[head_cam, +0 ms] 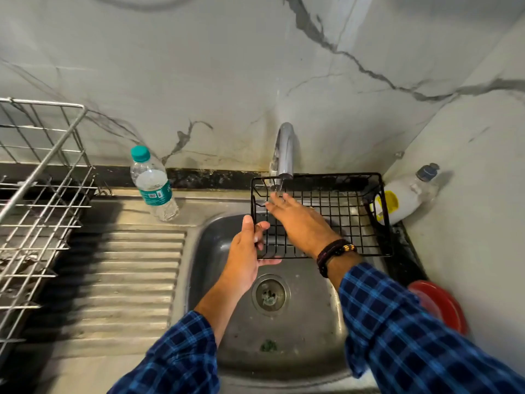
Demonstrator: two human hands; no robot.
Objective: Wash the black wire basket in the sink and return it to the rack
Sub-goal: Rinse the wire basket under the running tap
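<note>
home kitchen, steel sink [204, 251] w/ tap [285, 149], dish rack [42, 177]

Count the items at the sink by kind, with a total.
Bottles: 2, a water bottle and a white bottle
Baskets: 1, the black wire basket
Racks: 1, the metal rack
Dishes: 1, a red dish
Total: 5

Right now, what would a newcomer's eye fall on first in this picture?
The black wire basket held over the sink, under the running tap: the left hand grips its left rim, the right hand reaches flat into it. Next, the steel rack at the left and the water bottle standing left of the tap.
</note>
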